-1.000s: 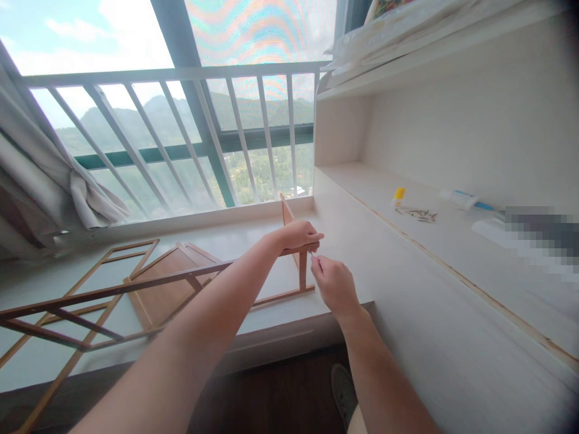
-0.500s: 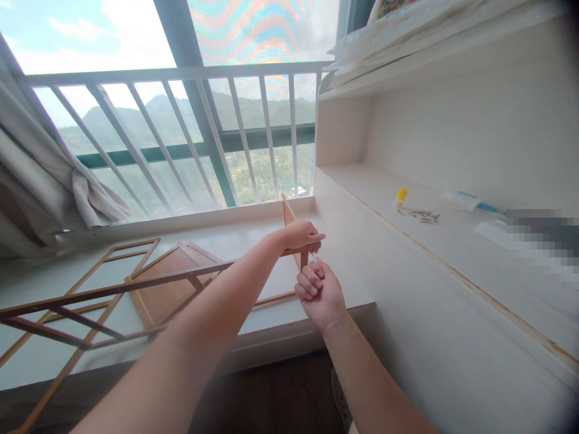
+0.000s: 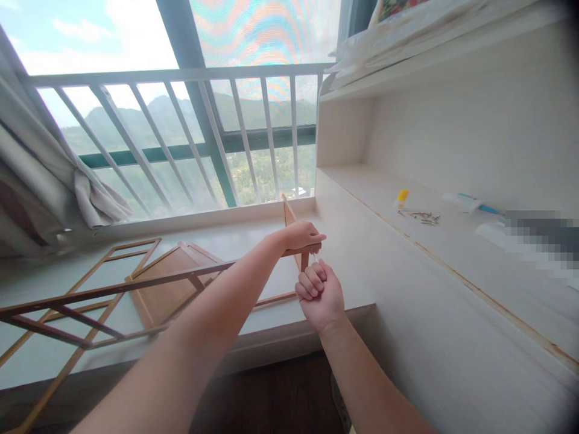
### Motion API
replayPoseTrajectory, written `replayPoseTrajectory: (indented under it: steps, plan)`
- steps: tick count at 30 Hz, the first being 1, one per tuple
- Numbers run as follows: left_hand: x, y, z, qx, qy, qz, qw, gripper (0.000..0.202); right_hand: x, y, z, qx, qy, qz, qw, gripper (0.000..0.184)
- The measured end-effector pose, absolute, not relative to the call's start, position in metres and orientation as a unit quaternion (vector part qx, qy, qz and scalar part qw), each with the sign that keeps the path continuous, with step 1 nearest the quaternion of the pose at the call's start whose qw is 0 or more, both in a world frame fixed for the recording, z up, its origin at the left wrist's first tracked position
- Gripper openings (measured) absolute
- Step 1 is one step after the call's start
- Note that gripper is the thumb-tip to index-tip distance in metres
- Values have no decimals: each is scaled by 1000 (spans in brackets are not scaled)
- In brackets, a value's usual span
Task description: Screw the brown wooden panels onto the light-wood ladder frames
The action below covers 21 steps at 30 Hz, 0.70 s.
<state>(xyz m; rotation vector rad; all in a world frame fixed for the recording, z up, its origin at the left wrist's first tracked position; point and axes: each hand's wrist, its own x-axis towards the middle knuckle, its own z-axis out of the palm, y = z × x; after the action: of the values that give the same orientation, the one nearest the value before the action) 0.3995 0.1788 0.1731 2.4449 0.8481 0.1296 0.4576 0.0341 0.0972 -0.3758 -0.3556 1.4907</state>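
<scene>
My left hand [image 3: 301, 235] is closed over the right end of a long brown wooden frame [image 3: 181, 276], whose side rails are joined by short crosspieces. Just below it, my right hand [image 3: 319, 295] makes a fist around a thin metal tool [image 3: 315, 258]. Only the slim pale shaft shows, pointing up at the underside of the frame's end; the rest is hidden in the fist, so its kind cannot be made out. Behind my hands stands an upright wooden board [image 3: 289, 211], partly covered by my left hand.
Wooden panels [image 3: 165, 289] and a lighter slatted frame [image 3: 131, 246] lie on the window ledge. On the white shelf [image 3: 452, 253] to the right are several screws [image 3: 423, 217], a yellow-capped item [image 3: 402, 196] and a blue-and-white packet [image 3: 470, 204]. A railing [image 3: 181, 75] crosses the window.
The metal shaft has tilted slightly, and my right fist has turned a little with it. My left hand keeps its hold on the frame's end.
</scene>
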Motion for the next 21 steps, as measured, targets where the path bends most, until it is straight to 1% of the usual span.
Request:
replayPoseTrajectory:
  steps: [4,6,9,11,14,21]
  plan:
    - [400,178,174,905,318,46,278,48,452,31,100,-189,-164,649,719,41]
    - [400,178,174,907,315,45,275,47,452,32,98,-235,-184,616,729,41]
    - [400,179,174,912,308,44,267,46,457,39,92,-333,-236,535,740,42]
    - [399,179,173,913,308,42,263,46,462,44,89,-378,-277,510,721,45]
    - [399,179,174,912,313,39,262,46,470,49,87,-407,-324,508,687,47]
    - [399,179,174,912,313,40,264,46,479,51,86,-455,-381,461,659,46]
